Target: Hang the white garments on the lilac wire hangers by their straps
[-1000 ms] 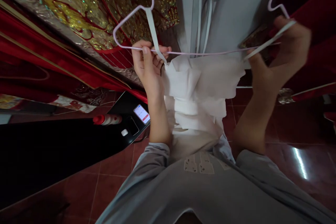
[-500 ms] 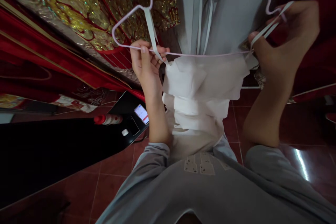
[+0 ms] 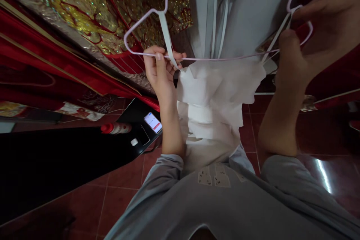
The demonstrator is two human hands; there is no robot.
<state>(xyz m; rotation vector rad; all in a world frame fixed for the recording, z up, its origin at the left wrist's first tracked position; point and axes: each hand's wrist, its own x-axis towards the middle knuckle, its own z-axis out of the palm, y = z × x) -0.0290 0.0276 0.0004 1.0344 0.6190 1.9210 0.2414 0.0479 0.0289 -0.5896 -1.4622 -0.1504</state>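
My left hand (image 3: pixel 163 67) pinches the bottom bar of a pale pink clothes hanger (image 3: pixel 219 59) near its left end. A white strap (image 3: pixel 166 32) loops over the hanger's left notch and runs down past those fingers. The cream tiered garment (image 3: pixel 219 86) hangs by its straps below the bar, in front of my body. At the hanger's right end, another white strap (image 3: pixel 277 38) sits up at the notch. My right hand (image 3: pixel 317 37) is beside it, thumb and fingers apart, no longer stretching the strap. The hanger's hook lies outside the view.
Sequined gold and red garments (image 3: pixel 146 3) hang at the left, with red cloth (image 3: pixel 334 90) at the right. Pale grey fabric hangs straight ahead. A black table (image 3: pixel 70 157) on the left bears a lit phone (image 3: pixel 152 122), a dark phone, a white case and a red-capped bottle (image 3: pixel 115 128).
The right strap has come onto the hanger's right notch, and my right hand has moved right, its fingers off the stretched loop. The hanger and my left hand have shifted slightly right.
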